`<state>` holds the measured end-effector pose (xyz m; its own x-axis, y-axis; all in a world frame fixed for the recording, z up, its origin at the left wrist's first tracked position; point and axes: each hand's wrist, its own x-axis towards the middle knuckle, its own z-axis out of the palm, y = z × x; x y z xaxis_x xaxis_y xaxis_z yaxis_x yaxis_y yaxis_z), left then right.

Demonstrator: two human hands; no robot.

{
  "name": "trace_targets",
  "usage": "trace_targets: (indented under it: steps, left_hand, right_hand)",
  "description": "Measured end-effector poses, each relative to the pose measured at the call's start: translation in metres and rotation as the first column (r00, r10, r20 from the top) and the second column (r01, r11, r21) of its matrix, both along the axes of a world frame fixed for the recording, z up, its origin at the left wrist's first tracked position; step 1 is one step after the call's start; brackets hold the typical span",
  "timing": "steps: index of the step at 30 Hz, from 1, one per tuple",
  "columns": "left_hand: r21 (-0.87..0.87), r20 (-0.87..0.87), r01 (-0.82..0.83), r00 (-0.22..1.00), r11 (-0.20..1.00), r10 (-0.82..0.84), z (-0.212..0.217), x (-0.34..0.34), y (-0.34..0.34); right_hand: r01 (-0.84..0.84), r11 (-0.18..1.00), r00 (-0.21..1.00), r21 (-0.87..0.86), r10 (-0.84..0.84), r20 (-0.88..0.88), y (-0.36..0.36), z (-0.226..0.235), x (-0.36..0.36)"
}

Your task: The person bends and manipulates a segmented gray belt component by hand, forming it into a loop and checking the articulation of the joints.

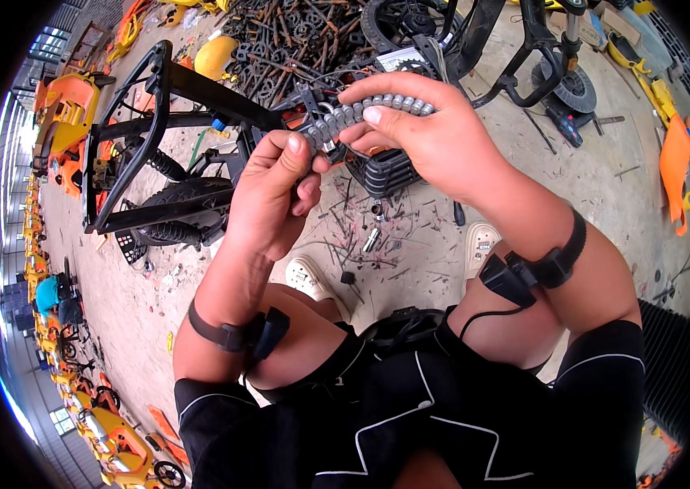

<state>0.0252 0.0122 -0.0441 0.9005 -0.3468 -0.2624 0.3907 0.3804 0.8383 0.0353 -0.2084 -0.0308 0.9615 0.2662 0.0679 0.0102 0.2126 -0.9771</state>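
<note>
A curved strip of small rounded grey segments [330, 128], somewhat like a chain, spans the gap between my hands above the floor. My left hand [268, 187] pinches its lower left end, thumb on top and fingers curled under. Farther along, my right hand [430, 134] grips the strip between thumb and fingers, and its far end lies by the base of the thumb. Whether the strip is metal or plastic, I cannot tell. Just beneath my right hand sits a black ribbed part [390, 173] among cables.
A black vehicle frame [198, 85] stands at the left. Behind it rises a heap of rusty metal parts [296, 45]. A cordless drill [569, 129] lies at the right near a small wheel [577, 88]. Scraps litter the floor [435, 244] between my shoes.
</note>
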Motion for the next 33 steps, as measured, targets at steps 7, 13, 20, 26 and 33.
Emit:
trace_targets:
  steps: [7,13,20,26,33]
  left_hand:
    - [0.111,-0.027,-0.154,0.987,0.982,0.157,0.012,0.001,-0.013]
    - [0.213,0.045,-0.123,0.992,0.969,0.116,0.016,-0.001,-0.012]
    - [0.599,0.428,-0.243,0.902,0.762,-0.049,0.020,-0.010,-0.014]
    - [0.786,0.561,-0.363,0.760,0.500,-0.330,0.022,-0.013,-0.014]
    - [0.777,0.515,-0.279,0.797,0.565,-0.316,0.025,-0.007,-0.004]
  right_hand:
    - [0.100,0.995,0.983,0.023,-0.095,-0.157,0.011,-0.002,-0.001]
    - [0.140,0.990,0.979,-0.002,-0.139,-0.148,0.011,-0.004,0.000]
    - [0.155,0.988,0.977,-0.028,-0.157,-0.143,0.012,-0.002,-0.002]
    - [0.114,0.991,0.985,-0.076,-0.123,-0.124,0.007,0.001,-0.002]
    - [0.029,0.988,0.987,-0.152,-0.053,-0.152,0.010,0.006,0.002]
